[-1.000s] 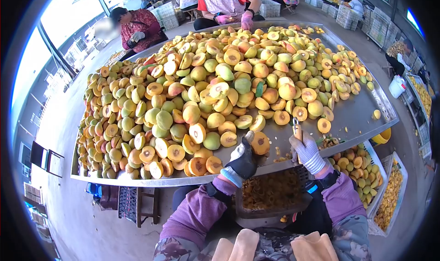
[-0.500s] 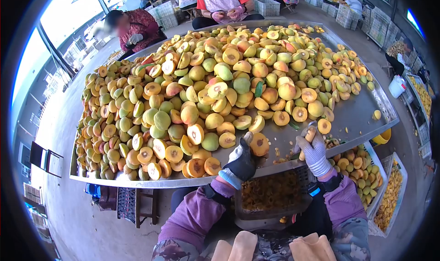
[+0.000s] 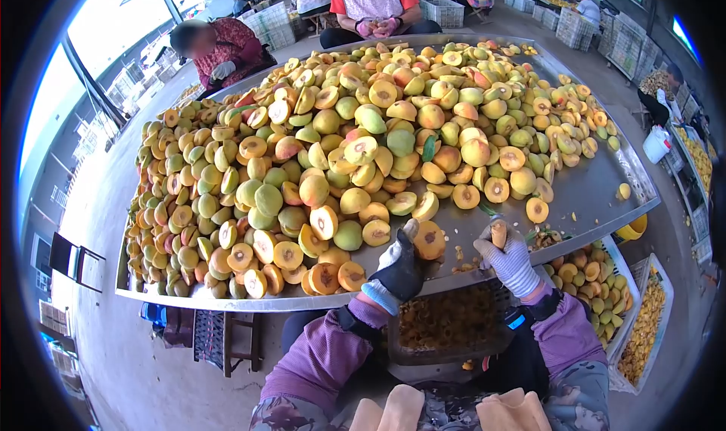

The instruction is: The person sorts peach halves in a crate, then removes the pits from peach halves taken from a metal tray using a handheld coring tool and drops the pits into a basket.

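A heap of yellow peaches [image 3: 344, 174], many cut in half, covers the metal table [image 3: 582, 208]. My left hand [image 3: 397, 268], in a black and white glove, is closed on a peach half [image 3: 429, 240] at the table's near edge, its cut face with the brown centre turned up. To its right, my right hand [image 3: 513, 261] wears a striped white glove. Its fingers wrap round a wooden-handled tool [image 3: 498, 234], whose handle end points up; the rest is mostly hidden in the grip. Small scraps [image 3: 465, 263] lie between my hands.
Below the table edge, between my knees, stands a dark crate [image 3: 454, 351] of scraps. Crates of peaches [image 3: 590, 283] and yellow pieces [image 3: 639, 340] stand at the right. Co-workers [image 3: 374, 7] sit across the table and at its far left [image 3: 223, 49].
My right hand has shifted slightly left and turned, so the tool's handle now stands more upright. The left hand keeps the peach half in nearly the same place.
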Demonstrator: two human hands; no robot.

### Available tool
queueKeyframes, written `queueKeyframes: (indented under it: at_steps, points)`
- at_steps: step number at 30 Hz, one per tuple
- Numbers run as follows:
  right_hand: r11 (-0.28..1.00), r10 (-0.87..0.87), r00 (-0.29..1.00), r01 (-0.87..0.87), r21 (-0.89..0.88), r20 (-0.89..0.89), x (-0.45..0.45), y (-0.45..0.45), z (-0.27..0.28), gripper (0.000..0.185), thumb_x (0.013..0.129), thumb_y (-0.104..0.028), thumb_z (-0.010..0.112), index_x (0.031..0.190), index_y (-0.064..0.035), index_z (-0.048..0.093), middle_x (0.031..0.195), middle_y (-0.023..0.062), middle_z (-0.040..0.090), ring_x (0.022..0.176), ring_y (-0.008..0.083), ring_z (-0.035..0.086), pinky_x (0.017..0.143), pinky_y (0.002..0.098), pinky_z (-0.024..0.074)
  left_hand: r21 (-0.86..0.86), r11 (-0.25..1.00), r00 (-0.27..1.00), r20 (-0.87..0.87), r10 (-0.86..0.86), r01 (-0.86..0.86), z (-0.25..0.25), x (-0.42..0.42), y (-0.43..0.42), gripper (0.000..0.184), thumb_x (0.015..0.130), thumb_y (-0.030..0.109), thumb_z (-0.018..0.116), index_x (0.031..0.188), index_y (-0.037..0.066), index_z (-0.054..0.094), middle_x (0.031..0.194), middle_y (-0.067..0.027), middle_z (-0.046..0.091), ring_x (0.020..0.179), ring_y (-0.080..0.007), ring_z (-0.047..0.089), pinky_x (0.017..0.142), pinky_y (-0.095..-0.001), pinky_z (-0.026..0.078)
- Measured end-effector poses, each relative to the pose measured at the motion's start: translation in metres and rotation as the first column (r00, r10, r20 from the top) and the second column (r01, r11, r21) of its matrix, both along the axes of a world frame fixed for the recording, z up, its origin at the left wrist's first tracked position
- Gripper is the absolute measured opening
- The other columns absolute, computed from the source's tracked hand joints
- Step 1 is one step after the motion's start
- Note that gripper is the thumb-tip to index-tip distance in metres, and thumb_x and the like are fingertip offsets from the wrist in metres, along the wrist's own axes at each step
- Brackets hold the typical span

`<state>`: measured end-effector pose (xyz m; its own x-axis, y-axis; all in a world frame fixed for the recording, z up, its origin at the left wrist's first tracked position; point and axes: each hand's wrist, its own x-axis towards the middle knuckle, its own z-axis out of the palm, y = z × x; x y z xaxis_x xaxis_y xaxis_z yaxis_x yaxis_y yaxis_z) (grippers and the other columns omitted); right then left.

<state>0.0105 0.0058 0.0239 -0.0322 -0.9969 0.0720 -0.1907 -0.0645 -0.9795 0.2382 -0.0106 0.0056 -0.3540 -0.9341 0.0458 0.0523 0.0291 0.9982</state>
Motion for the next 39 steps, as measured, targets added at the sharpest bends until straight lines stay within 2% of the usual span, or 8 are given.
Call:
queueKeyframes:
  at_steps: [2, 10, 16, 20, 32, 34, 36, 39]
  points:
    - [0.999, 0.001, 0.999, -0.002, -0.038, -0.034, 0.001, 0.001, -0.001, 0.018, 0.082, -0.007, 0.071, 0.088, -0.0049, 0.054, 0.069, -0.0008, 0.055, 0.054, 0.0063, 0.054, 0.049, 0.0226, 0.0450, -0.052, 0.999, 0.996, -0.094, 0.001, -0.006, -0.003, -0.001, -0.001, 0.057, 0.100, 0.052, 0.036, 0.124, 0.002, 0.049, 0.109, -0.0117, 0.064, 0.092, -0.0193, 0.064, 0.079, -0.0319, 0.055]
    - [0.998, -0.007, 0.998, 0.003, -0.061, -0.058, 0.005, 0.003, 0.004, 0.016, 0.084, -0.009, 0.069, 0.088, -0.0049, 0.055, 0.069, -0.0005, 0.055, 0.052, 0.0066, 0.052, 0.049, 0.0239, 0.0441, 0.036, 0.999, 0.998, -0.063, 0.024, -0.022, -0.002, -0.002, -0.001, 0.060, 0.098, 0.056, 0.039, 0.119, 0.003, 0.055, 0.105, -0.0120, 0.065, 0.090, -0.0209, 0.064, 0.075, -0.0324, 0.055]
    - [0.995, -0.027, 0.975, 0.005, -0.102, -0.218, 0.000, 0.004, -0.006, 0.023, 0.082, -0.014, 0.071, 0.097, -0.0011, 0.060, 0.079, 0.0074, 0.063, 0.066, 0.0161, 0.060, 0.064, 0.0306, 0.0504, -0.028, 0.999, 0.996, -0.087, 0.020, -0.023, 0.001, -0.001, 0.002, 0.062, 0.097, 0.058, 0.038, 0.119, 0.003, 0.055, 0.105, -0.0115, 0.065, 0.090, -0.0212, 0.064, 0.075, -0.0318, 0.054]
    - [0.996, -0.019, 0.976, 0.000, -0.089, -0.219, -0.002, 0.005, -0.012, 0.027, 0.081, -0.015, 0.071, 0.101, 0.0001, 0.060, 0.082, 0.0092, 0.065, 0.073, 0.0193, 0.062, 0.071, 0.0321, 0.0512, 0.118, 0.993, 0.998, -0.061, 0.005, 0.003, 0.006, -0.002, -0.001, 0.062, 0.098, 0.058, 0.037, 0.120, 0.003, 0.054, 0.105, -0.0109, 0.065, 0.090, -0.0210, 0.064, 0.075, -0.0315, 0.054]
    - [0.997, -0.007, 0.974, -0.012, -0.082, -0.225, 0.000, 0.004, -0.012, 0.029, 0.080, -0.014, 0.074, 0.101, 0.0010, 0.060, 0.079, 0.0092, 0.065, 0.071, 0.0190, 0.063, 0.069, 0.0311, 0.0510, -0.208, 0.976, 0.997, -0.028, 0.066, -0.070, -0.005, -0.002, 0.004, 0.060, 0.097, 0.058, 0.041, 0.121, 0.004, 0.053, 0.108, -0.0113, 0.064, 0.093, -0.0211, 0.064, 0.077, -0.0324, 0.055]
    - [0.997, -0.008, 0.973, -0.011, -0.080, -0.231, 0.000, 0.006, -0.010, 0.029, 0.081, -0.014, 0.073, 0.101, 0.0010, 0.060, 0.079, 0.0090, 0.065, 0.071, 0.0190, 0.063, 0.069, 0.0312, 0.0511, 0.065, 0.996, 0.991, -0.117, 0.061, -0.054, -0.001, -0.002, 0.000, 0.061, 0.096, 0.058, 0.041, 0.121, 0.004, 0.053, 0.107, -0.0113, 0.064, 0.092, -0.0209, 0.064, 0.077, -0.0325, 0.054]
    - [0.993, -0.014, 0.970, -0.014, -0.113, -0.244, 0.000, 0.005, -0.013, 0.028, 0.081, -0.014, 0.073, 0.101, 0.0009, 0.060, 0.078, 0.0083, 0.064, 0.070, 0.0183, 0.062, 0.068, 0.0309, 0.0510, 0.543, 0.836, 0.948, -0.302, 0.100, 0.085, -0.007, -0.003, -0.012, 0.062, 0.096, 0.059, 0.041, 0.120, 0.004, 0.053, 0.105, -0.0113, 0.065, 0.090, -0.0205, 0.065, 0.076, -0.0325, 0.054]
    - [0.990, -0.017, 0.966, -0.019, -0.138, -0.259, 0.000, 0.004, -0.013, 0.028, 0.081, -0.014, 0.073, 0.101, 0.0007, 0.060, 0.078, 0.0078, 0.064, 0.070, 0.0177, 0.062, 0.068, 0.0307, 0.0509, 0.082, 0.997, 1.000, -0.024, 0.001, 0.001, -0.013, 0.000, -0.007, 0.064, 0.095, 0.061, 0.040, 0.119, 0.003, 0.053, 0.103, -0.0114, 0.065, 0.088, -0.0199, 0.065, 0.076, -0.0316, 0.054]
